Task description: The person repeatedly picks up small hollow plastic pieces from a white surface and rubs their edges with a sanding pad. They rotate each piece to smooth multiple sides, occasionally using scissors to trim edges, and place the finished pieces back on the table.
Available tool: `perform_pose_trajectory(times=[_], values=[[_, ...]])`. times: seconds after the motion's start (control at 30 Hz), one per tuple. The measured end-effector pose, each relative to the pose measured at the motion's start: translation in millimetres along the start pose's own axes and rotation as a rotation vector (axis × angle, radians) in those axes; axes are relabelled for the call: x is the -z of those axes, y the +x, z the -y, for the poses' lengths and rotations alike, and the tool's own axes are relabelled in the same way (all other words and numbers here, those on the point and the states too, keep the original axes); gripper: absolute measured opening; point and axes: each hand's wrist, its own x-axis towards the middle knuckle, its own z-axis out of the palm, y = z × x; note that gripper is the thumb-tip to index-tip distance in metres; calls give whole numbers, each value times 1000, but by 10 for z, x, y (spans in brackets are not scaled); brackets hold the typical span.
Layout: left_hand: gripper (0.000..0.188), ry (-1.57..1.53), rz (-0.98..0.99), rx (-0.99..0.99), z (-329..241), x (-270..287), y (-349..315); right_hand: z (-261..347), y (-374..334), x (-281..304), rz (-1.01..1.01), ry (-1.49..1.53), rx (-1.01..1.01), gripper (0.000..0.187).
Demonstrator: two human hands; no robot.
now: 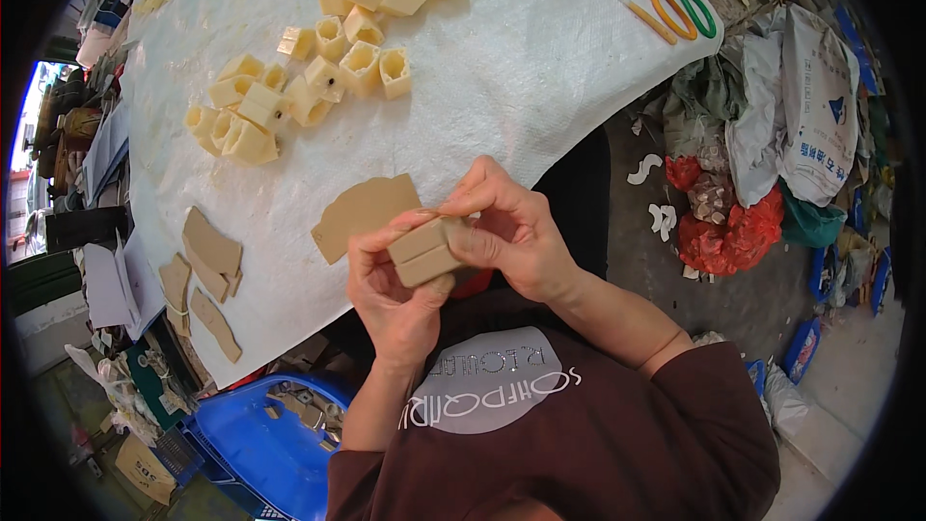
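Observation:
Close to my chest, over the near edge of the table, both hands hold a small tan block (424, 253) with a groove across its face. My left hand (394, 314) grips its left and lower side, fingers and thumb closed round it. At its right end my right hand (506, 236) pinches it, the thumb pressed on the face and the fingertips at the top edge. Just beyond my hands a flat tan sheet (362, 212) with a curved edge lies on the white table cover (463, 116). Several flat tan cut pieces (212, 249) lie at the left near edge.
Several hollow cream-coloured blocks (318, 87) are heaped farther back. Scissors with orange and green handles (683, 10) and a wooden-handled awl (648, 21) lie at the far right. A blue basket (260, 444) holds scraps below left. Red bags (733, 236) and white sacks (810, 106) crowd the floor at right.

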Motion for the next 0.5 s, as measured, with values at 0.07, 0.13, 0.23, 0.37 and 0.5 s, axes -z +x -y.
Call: perform_pose_trajectory(times=[0.07,0.13,0.23,0.37,0.5], values=[[51,-80,-16,57,5,-3,6,-5,-9,-31,-14,-4,-3,17],[51,-212,-63,150,-5,2,1,-31,-2,-38,-6,28,-23,19],[52,-370,-92,270,-68,-9,8,-79,48,47,56,94,-89,24],[49,-173,-12,106,-43,75,49,10,90,93,125,-52,-128,33],[47,137,129,-77,-51,173,91,213,105,35,218,-326,-175,38]])
